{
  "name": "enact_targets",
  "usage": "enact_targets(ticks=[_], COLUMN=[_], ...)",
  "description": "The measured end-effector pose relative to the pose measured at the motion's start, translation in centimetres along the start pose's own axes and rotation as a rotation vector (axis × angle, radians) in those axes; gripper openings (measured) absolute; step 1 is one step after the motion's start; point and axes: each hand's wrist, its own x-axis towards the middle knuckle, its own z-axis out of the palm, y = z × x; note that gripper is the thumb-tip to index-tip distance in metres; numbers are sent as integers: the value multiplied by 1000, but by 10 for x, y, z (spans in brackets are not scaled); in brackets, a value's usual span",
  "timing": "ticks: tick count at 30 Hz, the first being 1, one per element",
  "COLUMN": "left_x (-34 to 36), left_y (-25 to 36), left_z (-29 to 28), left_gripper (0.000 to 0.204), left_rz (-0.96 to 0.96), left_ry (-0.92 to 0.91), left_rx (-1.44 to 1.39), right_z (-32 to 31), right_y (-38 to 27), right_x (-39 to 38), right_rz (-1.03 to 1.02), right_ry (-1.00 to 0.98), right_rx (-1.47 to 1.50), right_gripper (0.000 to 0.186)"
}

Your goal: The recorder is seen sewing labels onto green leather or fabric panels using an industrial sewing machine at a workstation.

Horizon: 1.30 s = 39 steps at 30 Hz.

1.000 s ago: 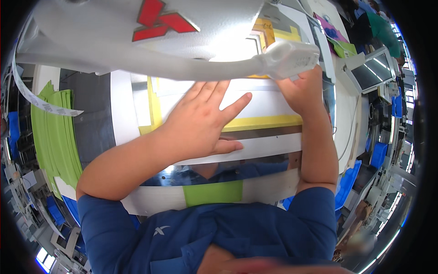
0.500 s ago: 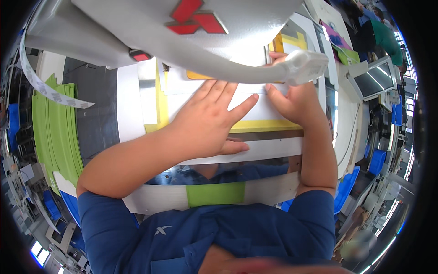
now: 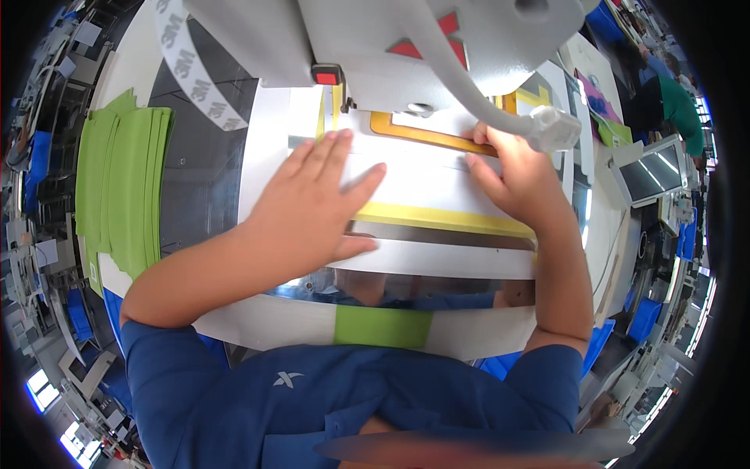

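At the near edge: from my remote seat I see a green strip (image 3: 383, 325), then a shiny plate (image 3: 406, 292).
Tape: yellow (image 3: 445, 220), running along the near side of a white sheet (image 3: 422, 176).
Left hand: palm down (image 3: 301, 194), fingers and thumb spread, pinching nothing, over the sheet's left part. I would want even pressure through flat fingers, so the sheet cannot creep.
Right hand: fingers curled over the bar, thumb at its near edge (image 3: 522, 176); I read a pinch on the frame, though I cannot tell how firm.
Frame: amber (image 3: 430, 137), over the sheet and partly under the machine; I cannot tell whether it rests flat. I judge it best guided level, in small nudges, by its bar.
Machine: grey (image 3: 375, 47), overhanging the frame, its cable (image 3: 461, 78) close above the right hand. I would mind the knuckles there.
Farther right: a screen (image 3: 660, 173), and a co-worker in green (image 3: 676, 113).
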Motion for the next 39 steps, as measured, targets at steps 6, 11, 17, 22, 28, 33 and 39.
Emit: enact_targets(ticks=[6,11,17,22,28,33,39], left_x=[-77,-136,-165,-164,-165,-162,-183], left_y=[-54,-99,-140,-142,-153,-149,-166], left_z=[-21,-26,-21,-24,-33,-59,-59], left_gripper=[50,30,22,21,30,41,36], left_rz=[-415,-754,-953,-947,-955,-1116,-1079], left_ry=[128,322,311,299,374,547,593], left_rx=[175,285,337,310,325,26,-176], right_z=[13,18,16,8,14,27,30], right_y=[-18,-26,-34,-36,-33,-36,-37], right_x=[43,44,28,-14,-41,-43,-39], right_rz=[-228,-156,-143,-176,-191,-142,-141], right_ry=[-140,-192,-155,85,108,64,68], right_rx=[179,40,162,219,290,283,284], right_gripper=[24,31,35,40,36,33,30])
